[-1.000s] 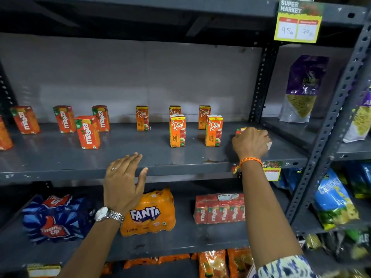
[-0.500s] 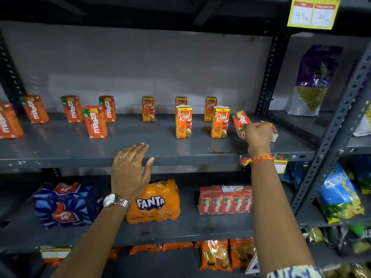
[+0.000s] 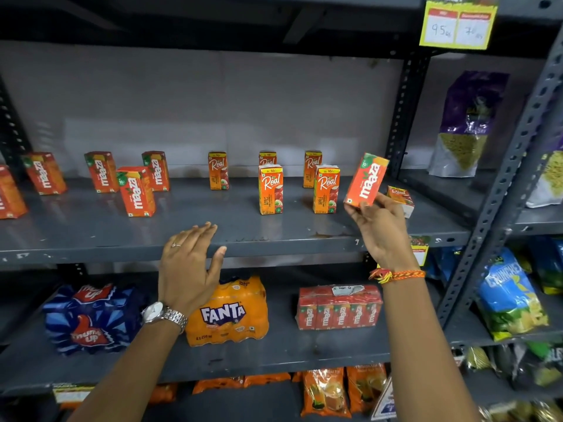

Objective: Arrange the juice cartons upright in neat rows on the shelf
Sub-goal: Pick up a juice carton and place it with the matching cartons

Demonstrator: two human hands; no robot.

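Note:
My right hand (image 3: 380, 229) pinches a red Maaza carton (image 3: 367, 180) by its lower end and holds it tilted above the right part of the grey shelf (image 3: 213, 236). Just behind it a Real carton (image 3: 401, 198) lies on its side. Several orange Real cartons (image 3: 270, 189) stand upright in the shelf's middle, in two loose rows. Several red Maaza cartons (image 3: 136, 191) stand upright on the left part. My left hand (image 3: 190, 263) hovers flat, fingers straight, at the shelf's front edge and holds nothing.
On the lower shelf lie a blue Thums Up pack (image 3: 91, 318), an orange Fanta pack (image 3: 228, 312) and a wrapped Maaza multipack (image 3: 338, 307). A perforated upright post (image 3: 402, 114) bounds the shelf at the right. Snack bags (image 3: 515, 293) fill the neighbouring rack.
My right hand has lifted the Maaza carton off the shelf's right end and raised it, uncovering the lying Real carton. My left hand has stayed at the shelf edge.

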